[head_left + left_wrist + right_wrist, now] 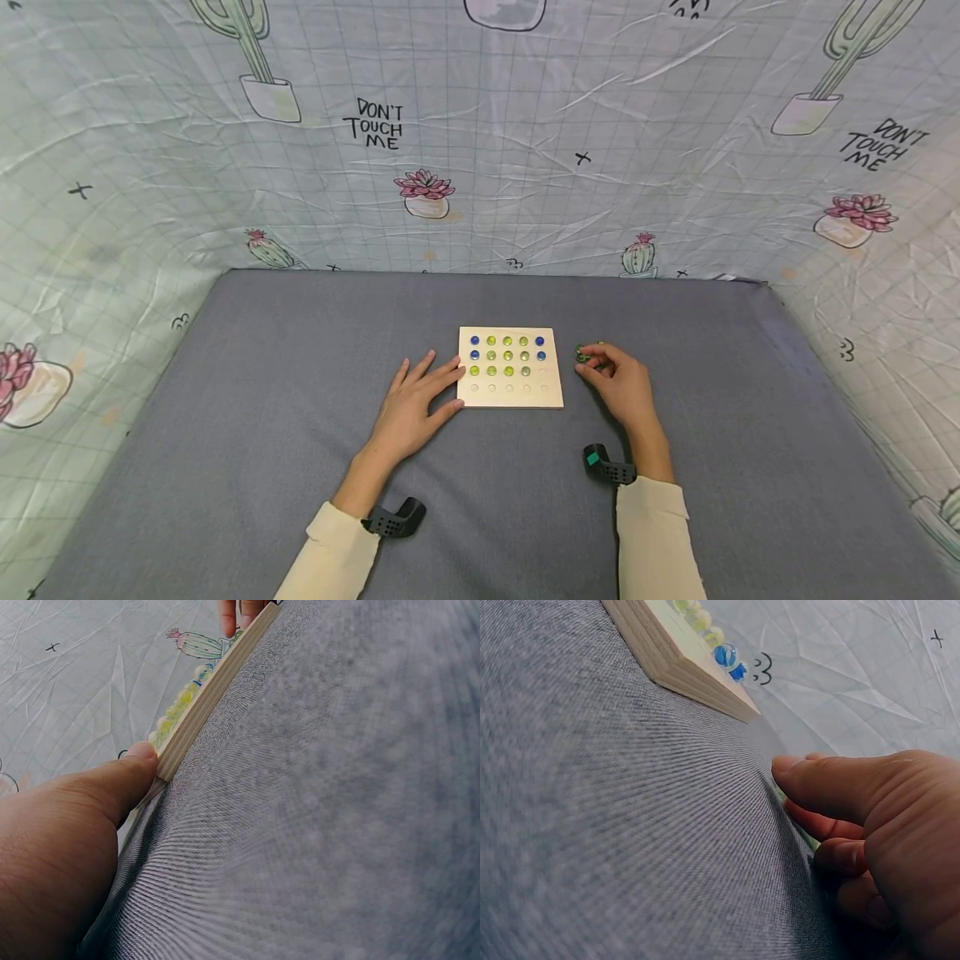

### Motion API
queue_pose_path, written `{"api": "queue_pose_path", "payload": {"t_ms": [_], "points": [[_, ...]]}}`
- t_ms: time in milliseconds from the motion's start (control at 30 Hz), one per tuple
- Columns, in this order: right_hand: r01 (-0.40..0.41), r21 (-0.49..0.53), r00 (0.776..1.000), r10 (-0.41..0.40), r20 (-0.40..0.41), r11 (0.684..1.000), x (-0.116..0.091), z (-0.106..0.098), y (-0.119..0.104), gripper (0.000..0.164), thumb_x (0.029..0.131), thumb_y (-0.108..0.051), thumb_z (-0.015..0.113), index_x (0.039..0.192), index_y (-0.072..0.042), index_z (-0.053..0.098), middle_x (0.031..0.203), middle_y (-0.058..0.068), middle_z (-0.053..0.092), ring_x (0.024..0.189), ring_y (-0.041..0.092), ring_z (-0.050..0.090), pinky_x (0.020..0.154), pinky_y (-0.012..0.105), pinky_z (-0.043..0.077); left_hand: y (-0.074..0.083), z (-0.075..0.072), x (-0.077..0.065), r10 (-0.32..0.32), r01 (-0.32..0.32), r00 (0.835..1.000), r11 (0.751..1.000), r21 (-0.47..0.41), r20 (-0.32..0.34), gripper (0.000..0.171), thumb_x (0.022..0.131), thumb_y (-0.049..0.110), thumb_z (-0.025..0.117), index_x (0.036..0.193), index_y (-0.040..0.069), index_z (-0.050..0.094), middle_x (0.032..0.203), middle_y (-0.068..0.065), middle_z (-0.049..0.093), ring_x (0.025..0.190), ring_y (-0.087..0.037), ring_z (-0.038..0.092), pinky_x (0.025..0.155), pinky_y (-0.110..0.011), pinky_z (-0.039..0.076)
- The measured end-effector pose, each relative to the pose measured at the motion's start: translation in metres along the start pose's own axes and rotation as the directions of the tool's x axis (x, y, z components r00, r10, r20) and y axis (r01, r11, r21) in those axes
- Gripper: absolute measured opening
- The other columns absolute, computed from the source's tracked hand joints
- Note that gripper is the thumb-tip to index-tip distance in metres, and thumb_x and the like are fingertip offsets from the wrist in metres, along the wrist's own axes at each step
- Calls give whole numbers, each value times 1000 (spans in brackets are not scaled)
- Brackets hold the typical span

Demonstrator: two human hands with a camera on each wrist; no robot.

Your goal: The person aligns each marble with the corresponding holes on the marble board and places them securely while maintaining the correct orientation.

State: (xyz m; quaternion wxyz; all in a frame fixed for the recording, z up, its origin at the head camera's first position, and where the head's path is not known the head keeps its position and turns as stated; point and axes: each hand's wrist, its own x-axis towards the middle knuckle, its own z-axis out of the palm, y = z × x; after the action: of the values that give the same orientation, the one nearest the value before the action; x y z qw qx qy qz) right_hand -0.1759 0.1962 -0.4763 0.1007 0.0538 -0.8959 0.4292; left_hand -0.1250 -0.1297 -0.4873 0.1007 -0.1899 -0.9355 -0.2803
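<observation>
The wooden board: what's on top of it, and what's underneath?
On the wooden board sit four blue marbles and ten green marbles, with six round spots bare. It lies on grey cloth; anything underneath is covered.

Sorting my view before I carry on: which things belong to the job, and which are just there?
Job:
left hand
right hand
board
blue marbles
green marbles on it
loose green marbles by the right hand

Just there:
wrist cameras
printed cloth
grey cloth
</observation>
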Motion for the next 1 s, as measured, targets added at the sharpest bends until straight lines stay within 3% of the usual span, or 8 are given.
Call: {"api": "queue_pose_path", "payload": {"t_ms": [1000], "points": [[-22,-11,999,22,42,1000,-1,0,-2,19,83,-13,76,102,-8,72,81,5,64,63,18,49,55,25,38,0,1,-1,6,-6,1000,1000,-11,-9,51,90,38,66,136,20,57,143,4,47,139,-28,30,116,-51,10]]}}
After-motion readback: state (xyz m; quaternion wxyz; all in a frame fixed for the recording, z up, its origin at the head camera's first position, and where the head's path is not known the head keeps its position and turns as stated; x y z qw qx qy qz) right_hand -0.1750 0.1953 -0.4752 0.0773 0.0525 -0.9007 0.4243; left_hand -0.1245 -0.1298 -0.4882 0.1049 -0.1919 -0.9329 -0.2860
